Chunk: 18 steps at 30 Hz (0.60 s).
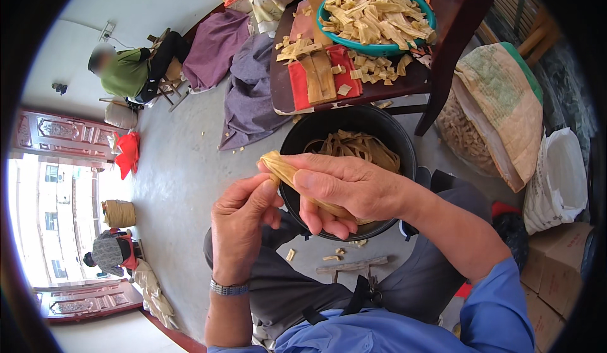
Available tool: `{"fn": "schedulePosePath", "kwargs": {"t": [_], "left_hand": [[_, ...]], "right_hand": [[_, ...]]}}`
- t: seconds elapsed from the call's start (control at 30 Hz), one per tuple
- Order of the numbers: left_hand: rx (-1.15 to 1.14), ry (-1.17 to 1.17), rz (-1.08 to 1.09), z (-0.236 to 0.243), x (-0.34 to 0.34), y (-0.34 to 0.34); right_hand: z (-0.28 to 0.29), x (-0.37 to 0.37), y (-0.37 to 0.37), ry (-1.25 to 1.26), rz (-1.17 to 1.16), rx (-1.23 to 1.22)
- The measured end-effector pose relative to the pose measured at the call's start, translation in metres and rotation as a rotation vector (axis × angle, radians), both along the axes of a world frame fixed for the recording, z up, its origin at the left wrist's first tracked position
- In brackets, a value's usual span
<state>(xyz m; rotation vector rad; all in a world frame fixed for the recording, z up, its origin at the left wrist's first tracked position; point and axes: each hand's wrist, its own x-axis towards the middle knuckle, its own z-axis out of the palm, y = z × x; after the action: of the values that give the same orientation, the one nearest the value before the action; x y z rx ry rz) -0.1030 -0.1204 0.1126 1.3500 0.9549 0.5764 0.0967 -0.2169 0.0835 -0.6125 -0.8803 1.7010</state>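
The right hand clasps a yellowish strip and the left hand pinches near its tip, over the left rim of the black bucket. A teal basin sits at the surface's far right corner.

Chair w/ teal basin (heaped), red cloth, cut pcs.

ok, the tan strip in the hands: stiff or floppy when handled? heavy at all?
Tan strip: probably bendy, since the similar-looking strips in the black tub lie in loose curves. Likely light: the right hand grips it mainly between thumb and fingers. Might snag rather than roll, as its surface looks ridged, not round.
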Motion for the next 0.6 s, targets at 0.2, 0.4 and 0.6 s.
{"fn": "schedulePosePath", "kwargs": {"t": [0.2,0.4,0.6], "left_hand": [[-0.221,-0.108,-0.099,-0.015,0.009,-0.021],[-0.309,-0.248,-0.081,-0.017,0.014,-0.026],[-0.297,-0.272,-0.083,-0.023,0.017,-0.020]], "right_hand": [[-0.036,-0.013,0.007,-1.080,-0.506,0.604],[-0.039,-0.009,0.009,-1.164,-0.686,0.787],[-0.026,-0.013,0.007,-0.674,-0.604,0.328]]}}
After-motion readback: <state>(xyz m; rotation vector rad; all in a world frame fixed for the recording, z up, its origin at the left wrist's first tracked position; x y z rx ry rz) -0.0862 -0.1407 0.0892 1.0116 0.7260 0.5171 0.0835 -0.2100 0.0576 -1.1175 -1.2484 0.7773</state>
